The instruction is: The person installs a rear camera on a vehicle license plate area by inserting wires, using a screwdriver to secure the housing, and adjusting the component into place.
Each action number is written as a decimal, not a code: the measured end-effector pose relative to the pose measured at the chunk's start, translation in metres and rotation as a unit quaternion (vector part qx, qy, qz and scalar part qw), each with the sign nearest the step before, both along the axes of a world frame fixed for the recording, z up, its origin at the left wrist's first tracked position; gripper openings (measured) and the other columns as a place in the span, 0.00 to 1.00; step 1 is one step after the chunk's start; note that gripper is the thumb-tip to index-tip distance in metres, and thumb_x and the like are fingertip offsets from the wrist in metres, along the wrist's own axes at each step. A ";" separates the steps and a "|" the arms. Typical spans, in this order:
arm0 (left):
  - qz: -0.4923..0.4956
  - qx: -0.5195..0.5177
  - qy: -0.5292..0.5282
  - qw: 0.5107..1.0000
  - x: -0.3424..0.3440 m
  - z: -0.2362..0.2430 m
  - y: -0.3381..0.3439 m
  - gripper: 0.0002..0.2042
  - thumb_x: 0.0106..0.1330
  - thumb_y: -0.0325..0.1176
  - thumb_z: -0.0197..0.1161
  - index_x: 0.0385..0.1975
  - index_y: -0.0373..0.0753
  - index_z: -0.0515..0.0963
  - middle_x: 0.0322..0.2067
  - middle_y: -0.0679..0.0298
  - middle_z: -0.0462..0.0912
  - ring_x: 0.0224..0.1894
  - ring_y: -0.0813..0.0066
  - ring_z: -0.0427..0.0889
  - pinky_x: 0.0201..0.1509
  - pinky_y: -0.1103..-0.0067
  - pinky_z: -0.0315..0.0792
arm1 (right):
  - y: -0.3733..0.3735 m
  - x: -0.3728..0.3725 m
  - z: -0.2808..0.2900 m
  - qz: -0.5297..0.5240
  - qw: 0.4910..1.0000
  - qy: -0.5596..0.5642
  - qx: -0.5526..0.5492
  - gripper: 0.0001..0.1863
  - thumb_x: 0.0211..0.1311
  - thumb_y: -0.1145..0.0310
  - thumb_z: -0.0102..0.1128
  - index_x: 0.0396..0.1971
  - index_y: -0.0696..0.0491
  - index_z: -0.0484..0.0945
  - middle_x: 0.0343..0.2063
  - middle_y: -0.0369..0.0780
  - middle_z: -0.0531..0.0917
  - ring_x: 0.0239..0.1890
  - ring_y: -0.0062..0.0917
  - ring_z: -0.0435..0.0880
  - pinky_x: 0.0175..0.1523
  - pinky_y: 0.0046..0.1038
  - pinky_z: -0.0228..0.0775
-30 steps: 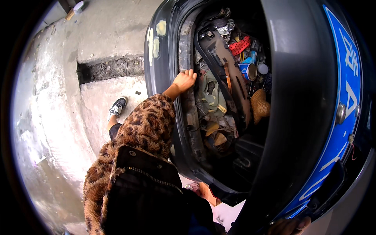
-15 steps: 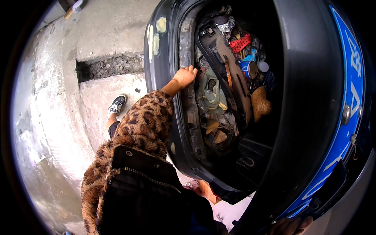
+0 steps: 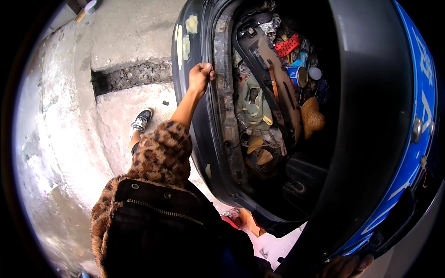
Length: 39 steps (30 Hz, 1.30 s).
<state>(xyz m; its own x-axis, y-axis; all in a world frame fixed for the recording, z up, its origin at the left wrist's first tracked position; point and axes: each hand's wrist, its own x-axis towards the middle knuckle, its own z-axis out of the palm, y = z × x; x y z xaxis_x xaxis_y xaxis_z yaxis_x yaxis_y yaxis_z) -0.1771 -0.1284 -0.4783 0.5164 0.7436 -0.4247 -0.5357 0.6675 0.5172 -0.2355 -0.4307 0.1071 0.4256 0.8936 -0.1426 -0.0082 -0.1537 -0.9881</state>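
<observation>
L to R, all placed vs. the car's open trunk. Far L of trunk: grey concrete floor, a small white-topped tub at the far end. Nearer trunk, a rough, rubble-bottomed pit in the floor, then 1 dark patterned shoe. Just L of trunk, a leopard-print furry sleeve runs up to the L hand, which is over the dark bumper, right by trunk's L edge. L hand's fingers curled in; can't tell how tight, or if it has hold of/touches anything. Bumper has 3 pale patches beyond that hand.

In trunk, R of L hand: crumpled grey-green cloth, then a long dusty brown panel lying lengthwise w/ an orange-brown strip on it. Farther R in trunk: red dotted item, blue can tipped over, white round cap beside it, woven straw item nearer.

R side of trunk: raised black lid, well R of L hand. R hand at lid's near end, dim, fingers bent; grip unclear, can't tell. Farthest R, blue plate on lid's outer face.
</observation>
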 end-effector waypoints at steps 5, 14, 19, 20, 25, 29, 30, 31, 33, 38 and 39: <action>-0.069 -0.041 -0.147 0.986 -0.034 0.027 -0.004 0.04 0.75 0.29 0.62 0.40 0.36 0.77 0.34 0.65 0.78 0.33 0.77 0.76 0.39 0.81 0.74 | -0.011 -0.006 -0.005 -0.019 0.999 -0.003 0.035 0.15 0.83 0.62 0.42 0.61 0.51 0.61 0.16 0.38 0.73 0.13 0.24 0.70 0.19 0.26 0.68; 0.029 0.105 -0.418 0.902 -0.148 0.262 -0.001 0.08 0.71 0.22 0.61 0.40 0.44 0.71 0.28 0.72 0.69 0.21 0.86 0.66 0.20 0.90 0.62 | 0.003 0.004 -0.028 0.023 0.959 0.231 0.162 0.21 0.77 0.57 0.55 0.55 0.60 0.69 0.23 0.41 0.79 0.14 0.20 0.71 0.20 0.21 0.63; -0.150 0.256 -0.405 0.865 -0.168 0.401 -0.049 0.03 0.70 0.22 0.63 0.34 0.35 0.76 0.28 0.59 0.77 0.20 0.78 0.75 0.20 0.83 0.72 | -0.001 -0.025 -0.037 -0.144 0.971 0.130 0.143 0.28 0.69 0.63 0.66 0.62 0.61 0.71 0.35 0.46 0.82 0.26 0.21 0.77 0.30 0.22 0.69; -0.189 0.272 -0.386 0.861 -0.170 0.419 -0.064 0.04 0.69 0.23 0.65 0.31 0.33 0.78 0.28 0.54 0.79 0.20 0.76 0.77 0.21 0.82 0.73 | -0.005 -0.026 -0.040 -0.136 0.972 0.127 0.141 0.28 0.70 0.63 0.64 0.64 0.62 0.70 0.36 0.47 0.82 0.28 0.21 0.77 0.32 0.22 0.69; -0.339 0.252 -0.267 0.866 -0.176 0.467 -0.116 0.06 0.69 0.25 0.67 0.34 0.27 0.81 0.34 0.49 0.78 0.27 0.69 0.79 0.31 0.75 0.73 | -0.013 -0.023 -0.044 -0.129 0.956 0.024 0.262 0.27 0.78 0.61 0.53 0.68 0.64 0.66 0.41 0.50 0.83 0.38 0.21 0.78 0.41 0.23 0.71; -0.389 0.184 -0.288 0.855 -0.166 0.483 -0.138 0.06 0.71 0.24 0.64 0.41 0.29 0.77 0.35 0.51 0.77 0.31 0.68 0.79 0.36 0.75 0.73 | -0.006 -0.019 -0.030 -0.166 0.922 -0.135 0.323 0.26 0.81 0.58 0.42 0.59 0.68 0.70 0.35 0.51 0.80 0.35 0.29 0.78 0.37 0.28 0.72; -0.396 0.155 -0.297 0.855 -0.165 0.483 -0.145 0.06 0.71 0.24 0.64 0.43 0.29 0.76 0.35 0.51 0.77 0.32 0.68 0.78 0.37 0.75 0.72 | -0.008 -0.015 -0.028 -0.135 0.910 -0.180 0.348 0.25 0.82 0.58 0.40 0.57 0.67 0.71 0.36 0.52 0.81 0.35 0.30 0.78 0.37 0.28 0.72; -0.395 0.137 -0.289 0.861 -0.157 0.491 -0.138 0.07 0.71 0.24 0.63 0.44 0.30 0.75 0.35 0.51 0.79 0.33 0.69 0.78 0.37 0.76 0.73 | -0.005 -0.010 -0.020 -0.166 0.905 -0.221 0.324 0.25 0.82 0.58 0.39 0.54 0.66 0.73 0.37 0.52 0.81 0.36 0.31 0.79 0.37 0.28 0.72; -0.414 0.114 -0.304 0.850 -0.152 0.496 -0.146 0.06 0.73 0.25 0.61 0.46 0.32 0.76 0.36 0.53 0.81 0.33 0.70 0.79 0.38 0.77 0.74 | -0.008 0.001 -0.012 -0.153 0.864 -0.340 0.339 0.24 0.82 0.58 0.38 0.50 0.64 0.76 0.38 0.53 0.82 0.35 0.32 0.80 0.37 0.28 0.73; -0.417 0.090 -0.317 0.847 -0.146 0.500 -0.156 0.08 0.75 0.26 0.60 0.50 0.34 0.73 0.38 0.55 0.83 0.34 0.71 0.80 0.39 0.78 0.75 | -0.017 -0.014 -0.011 -0.245 0.887 -0.185 0.345 0.13 0.69 0.77 0.43 0.37 0.66 0.79 0.36 0.46 0.81 0.26 0.15 0.73 0.30 0.20 0.67; -0.415 0.091 -0.315 0.849 -0.147 0.500 -0.158 0.09 0.75 0.26 0.60 0.51 0.34 0.73 0.38 0.55 0.83 0.34 0.71 0.80 0.39 0.78 0.75 | -0.015 -0.014 -0.017 -0.258 0.877 -0.214 0.344 0.12 0.72 0.75 0.44 0.38 0.65 0.77 0.36 0.46 0.80 0.21 0.12 0.69 0.26 0.17 0.63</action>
